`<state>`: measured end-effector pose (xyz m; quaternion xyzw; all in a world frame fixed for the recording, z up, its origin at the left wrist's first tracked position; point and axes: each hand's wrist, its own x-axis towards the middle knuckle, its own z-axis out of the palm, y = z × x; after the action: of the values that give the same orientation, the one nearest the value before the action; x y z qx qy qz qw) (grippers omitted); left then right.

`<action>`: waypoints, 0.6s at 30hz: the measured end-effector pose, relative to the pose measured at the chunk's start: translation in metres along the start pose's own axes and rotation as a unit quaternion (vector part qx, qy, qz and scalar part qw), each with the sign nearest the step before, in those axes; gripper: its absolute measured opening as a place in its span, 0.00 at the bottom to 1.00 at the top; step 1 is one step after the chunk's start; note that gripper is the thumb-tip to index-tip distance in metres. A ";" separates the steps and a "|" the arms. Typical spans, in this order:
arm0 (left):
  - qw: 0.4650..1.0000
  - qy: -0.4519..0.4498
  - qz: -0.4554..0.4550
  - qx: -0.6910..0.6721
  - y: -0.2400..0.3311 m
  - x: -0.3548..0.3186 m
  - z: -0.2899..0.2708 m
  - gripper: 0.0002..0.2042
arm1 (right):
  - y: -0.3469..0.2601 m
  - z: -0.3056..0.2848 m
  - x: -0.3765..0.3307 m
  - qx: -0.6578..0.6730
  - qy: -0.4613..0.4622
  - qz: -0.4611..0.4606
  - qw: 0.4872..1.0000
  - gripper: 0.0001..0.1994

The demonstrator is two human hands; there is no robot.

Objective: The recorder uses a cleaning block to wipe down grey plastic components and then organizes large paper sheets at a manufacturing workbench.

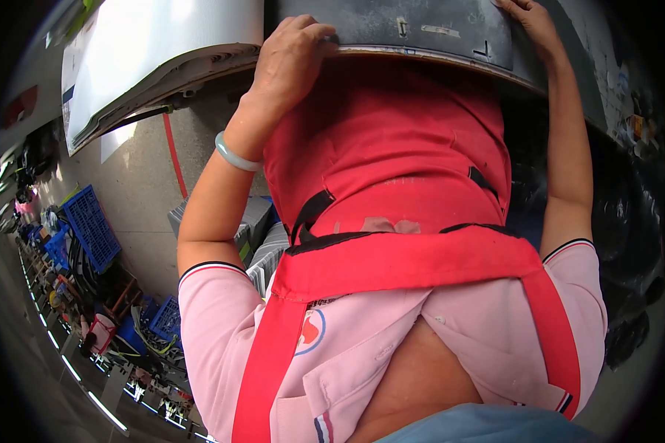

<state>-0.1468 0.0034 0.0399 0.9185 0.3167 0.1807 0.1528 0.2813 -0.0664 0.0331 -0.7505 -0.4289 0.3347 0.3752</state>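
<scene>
Head view, dark grey panel [377,26]: lying between both hands, tape strip [440,31] on top.
Left hand [292,63]: at the panel's near left corner; fingers curled, hold on anything indiscernible.
Right hand [532,26]: at the panel's right edge; grip indiscernible.
White sheet stack [177,26]: left of the panel.
Red apron [391,148]: just nearside of the panel.

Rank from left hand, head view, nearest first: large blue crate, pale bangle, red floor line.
From the left hand:
1. Pale bangle, worn just below it in view.
2. Red floor line, left of the bangle.
3. Large blue crate, farther left and lower.
</scene>
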 end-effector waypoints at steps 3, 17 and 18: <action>1.000 0.005 0.001 0.003 -0.002 -0.001 0.000 0.10 | 0.000 0.002 -0.001 0.007 -0.002 -0.005 1.000 0.09; 1.000 0.003 0.004 -0.003 0.001 -0.002 -0.004 0.08 | -0.006 0.011 -0.007 -0.011 0.010 -0.028 0.999 0.09; 1.000 -0.002 -0.002 0.001 0.002 -0.002 -0.004 0.08 | -0.005 0.010 -0.007 -0.019 0.016 -0.024 0.999 0.09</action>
<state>-0.1486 0.0014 0.0439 0.9183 0.3184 0.1781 0.1534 0.2680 -0.0685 0.0336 -0.7521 -0.4472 0.3052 0.3757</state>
